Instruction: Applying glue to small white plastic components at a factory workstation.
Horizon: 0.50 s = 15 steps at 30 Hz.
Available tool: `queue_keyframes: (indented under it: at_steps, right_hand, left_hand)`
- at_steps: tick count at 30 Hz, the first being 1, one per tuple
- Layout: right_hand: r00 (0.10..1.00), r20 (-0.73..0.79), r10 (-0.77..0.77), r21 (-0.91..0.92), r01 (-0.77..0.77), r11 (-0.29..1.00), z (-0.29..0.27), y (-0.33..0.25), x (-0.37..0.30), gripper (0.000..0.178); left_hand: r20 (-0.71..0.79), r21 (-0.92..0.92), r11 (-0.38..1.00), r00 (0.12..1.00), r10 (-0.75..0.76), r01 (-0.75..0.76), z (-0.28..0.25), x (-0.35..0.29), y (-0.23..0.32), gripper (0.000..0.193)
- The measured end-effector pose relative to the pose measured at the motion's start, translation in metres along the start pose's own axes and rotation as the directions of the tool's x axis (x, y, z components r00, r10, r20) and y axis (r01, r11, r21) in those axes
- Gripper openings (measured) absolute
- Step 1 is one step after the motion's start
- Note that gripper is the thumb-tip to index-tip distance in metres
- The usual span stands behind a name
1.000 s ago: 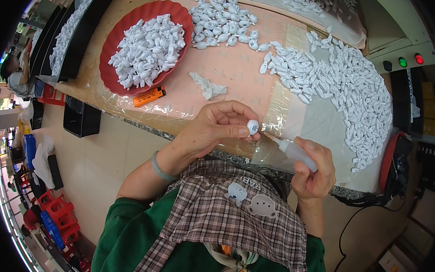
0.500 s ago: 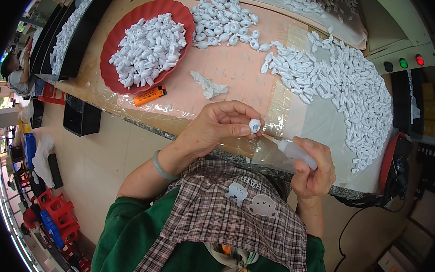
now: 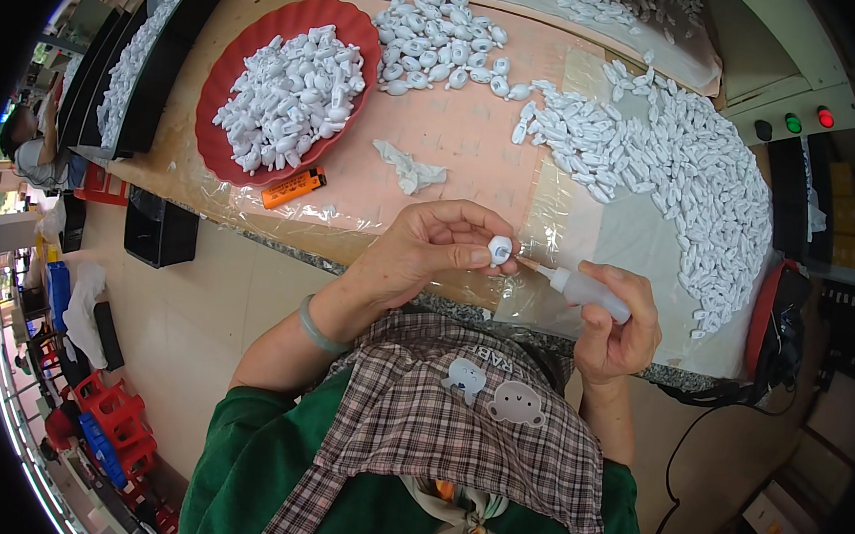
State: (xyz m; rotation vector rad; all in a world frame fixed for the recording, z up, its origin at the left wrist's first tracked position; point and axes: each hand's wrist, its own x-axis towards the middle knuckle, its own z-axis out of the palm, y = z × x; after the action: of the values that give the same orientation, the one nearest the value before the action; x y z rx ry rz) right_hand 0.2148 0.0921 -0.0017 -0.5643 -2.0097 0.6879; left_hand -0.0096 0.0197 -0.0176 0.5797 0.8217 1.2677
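Observation:
Between thumb and fingers, my left hand (image 3: 444, 244) pinches a small rounded white plastic piece (image 3: 499, 249) with a dark spot on its face. My right hand (image 3: 623, 323) is wrapped round a translucent squeeze bottle (image 3: 590, 295) holding pale liquid. The bottle's thin nozzle points left at the white piece; whether the tip touches it I cannot tell. Beyond my hands lies a crumpled white tissue (image 3: 410, 168) on the pink sheet. An orange cylindrical battery-like item (image 3: 293, 188) rests to the left of it.
A red scalloped bowl (image 3: 211, 117) heaped with white pieces stands at the left. Several rounded white pieces (image 3: 441, 48) sit at the back, and slim white parts (image 3: 669, 164) spread over the right. Black bins (image 3: 166, 65) line the far left; a machine panel (image 3: 808, 124) is at right.
The bottle has drawn slightly right and away from the white piece, so more of its nozzle shows. My left hand has barely moved.

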Motion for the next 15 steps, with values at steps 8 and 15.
queue_keyframes:
  at_steps: [8, 15]
  right_hand:
    - [0.864, -0.078, 0.498, 0.550, -0.379, 0.745, 0.001, 0.014, 0.001, 0.037]
    - [0.761, 0.060, 0.647, 0.511, -0.580, 0.635, -0.008, 0.045, 0.003, 0.034]
  left_hand:
    - [-0.034, -0.022, 0.999, 0.999, 0.028, -0.029, -0.002, 0.000, 0.003, 0.035]
    - [-0.028, -0.065, 0.998, 1.000, -0.012, 0.010, -0.008, -0.002, 0.001, 0.033]
